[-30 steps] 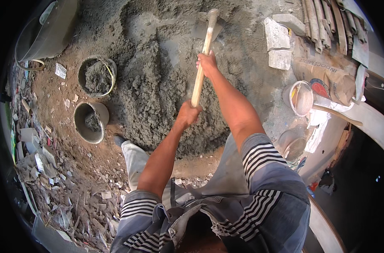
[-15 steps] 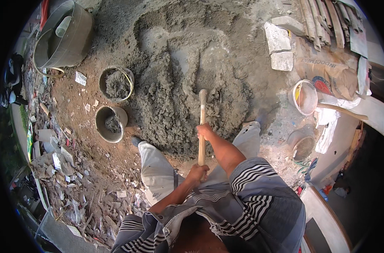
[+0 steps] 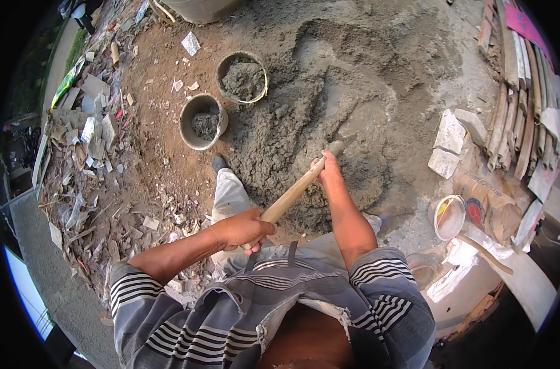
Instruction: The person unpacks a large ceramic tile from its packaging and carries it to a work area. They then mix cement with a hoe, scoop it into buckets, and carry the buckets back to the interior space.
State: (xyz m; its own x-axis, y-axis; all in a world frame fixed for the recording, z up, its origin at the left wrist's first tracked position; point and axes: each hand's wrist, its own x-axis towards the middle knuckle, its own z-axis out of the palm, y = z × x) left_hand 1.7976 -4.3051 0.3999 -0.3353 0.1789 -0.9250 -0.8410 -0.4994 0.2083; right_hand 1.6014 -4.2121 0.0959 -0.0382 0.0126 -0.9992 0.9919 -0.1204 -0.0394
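Both my hands grip a long wooden tool handle (image 3: pixel 294 192), which slants from lower left to upper right in front of my body. My left hand (image 3: pixel 244 229) is closed round the near end, close to my waist. Farther up, my right hand (image 3: pixel 329 167) wraps the handle just below its grey, mortar-smeared far end. No tool head shows there, so I cannot tell its kind. Beneath and beyond lies a heap of wet grey mortar (image 3: pixel 274 141), lumpy on the near left, with a smoother wet hollow behind.
Two buckets, one farther (image 3: pixel 220 75) and one nearer (image 3: pixel 189 130), hold mortar at the heap's left. A large tub (image 3: pixel 203 9) stands beyond. Rubble (image 3: pixel 95 132) covers the left. On the right are broken blocks (image 3: pixel 450 134), poles (image 3: pixel 514 117), a paper sack (image 3: pixel 492 206) and a white bucket (image 3: pixel 445 226).
The handle has swung from nearly upright in view to a slant. My left hand has moved left, my right hand up and right along it. The whole view has turned and shifted.
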